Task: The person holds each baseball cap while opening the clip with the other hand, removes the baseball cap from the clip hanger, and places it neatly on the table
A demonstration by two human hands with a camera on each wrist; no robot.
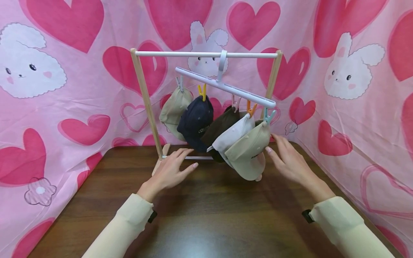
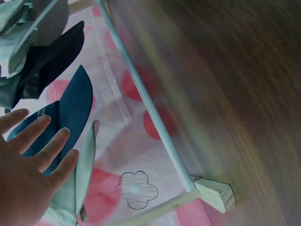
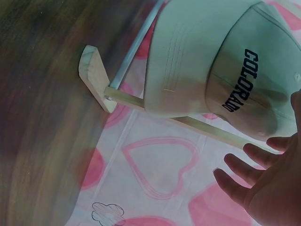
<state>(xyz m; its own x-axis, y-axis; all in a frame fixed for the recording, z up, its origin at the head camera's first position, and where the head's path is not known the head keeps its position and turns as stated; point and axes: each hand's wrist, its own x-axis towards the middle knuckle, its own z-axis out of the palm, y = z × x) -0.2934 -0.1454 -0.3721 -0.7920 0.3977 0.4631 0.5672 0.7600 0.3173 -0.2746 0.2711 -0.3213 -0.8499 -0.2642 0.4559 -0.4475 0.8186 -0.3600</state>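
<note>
A white hanger (image 1: 238, 91) slants down to the right, with several baseball caps clipped along it by coloured clips. At its low right end hangs a beige cap (image 1: 248, 150), lettered COLORADO in the right wrist view, beside a white cap (image 1: 233, 133) and a dark brown cap (image 1: 222, 123). A navy cap (image 1: 195, 116) and another beige cap (image 1: 174, 104) hang toward the high left end. My left hand (image 1: 171, 169), fingers spread, is below and in front of the navy cap. Near the right beige cap, my right hand (image 1: 292, 159) has its fingers extended, holding nothing.
The hanger's hook hangs from the white top rod (image 1: 167, 54) of a rack with wooden posts (image 1: 146, 104). Its wooden foot (image 2: 216, 194) stands on the dark wooden table (image 1: 206, 218). Pink cloth with hearts and rabbits (image 1: 129, 21) surrounds the table's back and sides.
</note>
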